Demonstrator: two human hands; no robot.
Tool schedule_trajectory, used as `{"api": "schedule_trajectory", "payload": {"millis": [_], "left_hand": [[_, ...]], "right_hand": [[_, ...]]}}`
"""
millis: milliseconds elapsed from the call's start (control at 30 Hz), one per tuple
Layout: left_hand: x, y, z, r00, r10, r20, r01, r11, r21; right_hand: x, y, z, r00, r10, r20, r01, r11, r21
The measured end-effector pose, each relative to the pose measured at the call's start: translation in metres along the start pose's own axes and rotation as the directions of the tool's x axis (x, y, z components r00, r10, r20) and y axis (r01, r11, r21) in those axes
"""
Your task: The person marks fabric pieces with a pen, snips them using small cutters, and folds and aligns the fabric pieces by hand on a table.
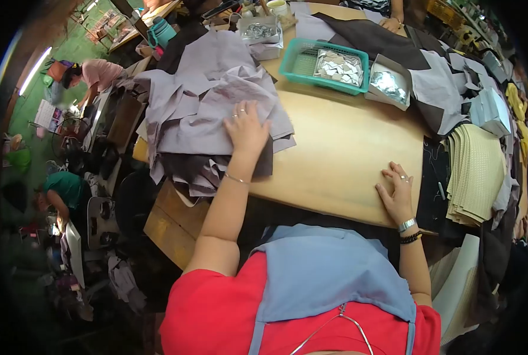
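My left hand [248, 130] lies flat, fingers stretched out, on top of a heap of greyish-lilac fabric pieces [202, 127]. Darker cloth [184, 165] shows under that heap at its near edge. Toward the right side of the pale wooden table [335, 142], my right hand [398, 194] rests on the bare surface with its fingers apart and nothing in them. A ring is on each hand, and a watch [406, 224] circles the right wrist.
At the back stand a green plastic basket [290, 65] with small pale pieces, an open box [388, 89] with a shiny packet, and a box of metal parts [261, 35]. Stacked cream textured sheets [474, 171] lie right. Another person's hand [391, 23] rests at the far edge; people work at left.
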State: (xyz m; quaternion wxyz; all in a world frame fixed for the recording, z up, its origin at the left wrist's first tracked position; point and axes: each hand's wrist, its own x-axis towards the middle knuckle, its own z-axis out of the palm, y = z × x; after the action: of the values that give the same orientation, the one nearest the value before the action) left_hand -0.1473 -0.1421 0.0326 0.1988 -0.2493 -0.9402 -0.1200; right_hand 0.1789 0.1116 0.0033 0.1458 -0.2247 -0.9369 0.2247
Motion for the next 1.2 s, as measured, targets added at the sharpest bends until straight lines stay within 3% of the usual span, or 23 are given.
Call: {"api": "schedule_trajectory", "payload": {"millis": [67, 167, 233, 300, 367, 467, 500, 533, 600, 667, 700, 733, 800, 867, 900, 933, 967, 1000, 1100, 1133, 1200], "left_hand": [[0.016, -0.028, 0.003, 0.930, -0.061, 0.364, 0.105, 0.989, -0.101], [0.023, -0.043, 0.018, 0.954, -0.180, 0.241, 0.252, 0.914, -0.318], [0.014, -0.034, 0.013, 0.992, 0.004, -0.129, -0.009, 0.999, -0.044], [0.009, -0.034, 0.016, 0.983, 0.110, -0.145, -0.101, 0.992, 0.069], [0.009, -0.050, 0.024, 0.986, 0.086, 0.145, -0.082, 0.996, -0.033], [0.023, -0.044, 0.017, 0.983, -0.163, 0.089, 0.184, 0.916, -0.357], [0.025, -0.027, -0.004, 0.961, -0.274, 0.031, 0.237, 0.763, -0.602], [0.029, -0.018, -0.009, 0.954, -0.254, -0.159, 0.094, 0.758, -0.646], [0.027, 0.023, -0.039, 0.917, -0.206, -0.342, -0.160, 0.595, -0.788], [0.012, 0.060, -0.050, 0.930, -0.040, -0.364, -0.308, 0.453, -0.836], [0.002, 0.079, -0.043, 0.929, 0.046, -0.367, -0.362, 0.313, -0.878], [-0.011, 0.099, -0.034, 0.916, 0.132, -0.378, -0.396, 0.163, -0.904], [-0.050, 0.130, -0.023, 0.906, 0.342, -0.248, -0.308, 0.134, -0.942], [-0.084, 0.147, -0.012, 0.790, 0.596, -0.144, -0.268, 0.125, -0.955], [-0.097, 0.150, -0.006, 0.699, 0.703, -0.133, -0.264, 0.081, -0.961], [-0.107, 0.152, -0.004, 0.595, 0.794, -0.124, -0.252, 0.038, -0.967], [-0.115, 0.148, -0.003, 0.515, 0.853, -0.082, -0.322, 0.104, -0.941], [-0.117, 0.143, -0.003, 0.520, 0.846, -0.120, -0.377, 0.101, -0.921], [-0.112, 0.117, -0.009, 0.535, 0.808, -0.245, -0.529, 0.095, -0.843], [-0.109, 0.102, -0.010, 0.585, 0.772, -0.248, -0.498, 0.100, -0.862], [-0.100, 0.071, -0.005, 0.629, 0.697, -0.345, -0.666, 0.254, -0.701]], "right_hand": [[-0.001, -0.001, 0.003, 1.000, 0.017, -0.024, -0.016, 1.000, 0.020], [-0.002, 0.001, 0.006, 0.998, 0.021, -0.060, -0.019, 0.999, 0.036], [-0.003, 0.003, 0.007, 0.997, 0.019, -0.071, -0.017, 0.999, 0.036], [-0.002, 0.001, 0.006, 0.997, 0.013, -0.073, -0.010, 0.999, 0.032], [-0.003, 0.001, 0.008, 0.997, 0.010, -0.078, -0.008, 1.000, 0.026], [-0.003, 0.001, 0.008, 0.995, 0.008, -0.097, -0.005, 1.000, 0.023], [-0.003, -0.001, 0.008, 0.995, 0.006, -0.100, -0.004, 1.000, 0.024], [-0.003, -0.004, 0.007, 0.995, 0.012, -0.101, -0.010, 1.000, 0.023], [-0.002, -0.009, 0.002, 0.995, 0.021, -0.102, -0.019, 1.000, 0.014], [0.000, -0.005, 0.009, 0.987, 0.003, -0.163, 0.047, 0.951, 0.304], [0.001, -0.003, 0.010, 0.981, 0.002, -0.196, 0.086, 0.895, 0.438], [0.002, -0.008, 0.009, 0.993, 0.097, -0.065, -0.030, 0.746, 0.666], [0.006, -0.024, 0.009, 0.956, 0.176, 0.236, -0.278, 0.274, 0.921], [0.012, -0.028, 0.022, 0.910, 0.062, 0.411, -0.406, -0.071, 0.911], [0.014, -0.036, 0.026, 0.904, 0.063, 0.422, -0.422, -0.016, 0.906], [0.023, -0.041, 0.042, 0.949, 0.114, 0.293, -0.306, 0.133, 0.943], [0.026, -0.042, 0.048, 0.964, 0.117, 0.237, -0.259, 0.231, 0.938], [0.030, -0.048, 0.047, 0.977, 0.110, 0.184, -0.211, 0.328, 0.921], [0.037, -0.025, 0.055, 0.974, 0.181, 0.135, -0.185, 0.291, 0.939], [0.040, -0.020, 0.051, 0.972, 0.220, 0.082, -0.150, 0.312, 0.938], [0.041, -0.006, 0.037, 0.953, 0.300, -0.031, -0.082, 0.357, 0.930]]}}
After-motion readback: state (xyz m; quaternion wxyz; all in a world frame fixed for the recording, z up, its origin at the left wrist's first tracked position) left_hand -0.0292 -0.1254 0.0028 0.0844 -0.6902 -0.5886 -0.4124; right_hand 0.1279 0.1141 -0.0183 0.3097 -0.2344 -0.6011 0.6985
